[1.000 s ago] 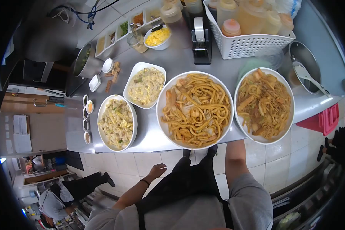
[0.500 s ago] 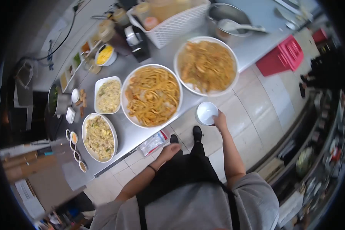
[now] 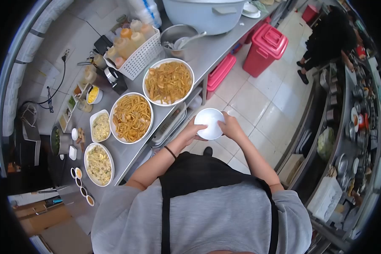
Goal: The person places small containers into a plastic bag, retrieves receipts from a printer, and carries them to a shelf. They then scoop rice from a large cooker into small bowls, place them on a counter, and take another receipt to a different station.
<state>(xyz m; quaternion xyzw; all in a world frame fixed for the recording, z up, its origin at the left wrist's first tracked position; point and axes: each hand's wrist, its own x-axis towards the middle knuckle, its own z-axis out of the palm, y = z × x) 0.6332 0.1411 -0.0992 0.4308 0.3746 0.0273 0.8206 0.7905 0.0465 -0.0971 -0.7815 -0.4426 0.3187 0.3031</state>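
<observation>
A white bowl [image 3: 209, 120] is held in front of me, its hollow facing up, with nothing seen inside. My left hand [image 3: 194, 130] grips its left side, thumb over the rim. On the opposite side my right hand [image 3: 232, 126] is closed on the rim too, its thumb inside. To the left, on the steel counter [image 3: 129, 158], are a round dish of noodles [image 3: 131, 118] and a second noodle dish [image 3: 168, 83] farther back. An oval dish of fried rice [image 3: 99, 164] and a smaller rectangular rice dish [image 3: 101, 127] sit beside them.
A white basket of squeeze bottles [image 3: 139, 58] and a metal pot [image 3: 176, 37] with a white ladle stand at the back. Small sauce cups [image 3: 84, 191] line the near left. Red bins [image 3: 265, 48] are on the floor. Another person [image 3: 332, 38] stands by the right shelves.
My left hand has come up from my side onto the bowl, which my right hand alone held before. The bowl has shifted slightly left. My view has moved forward along the counter.
</observation>
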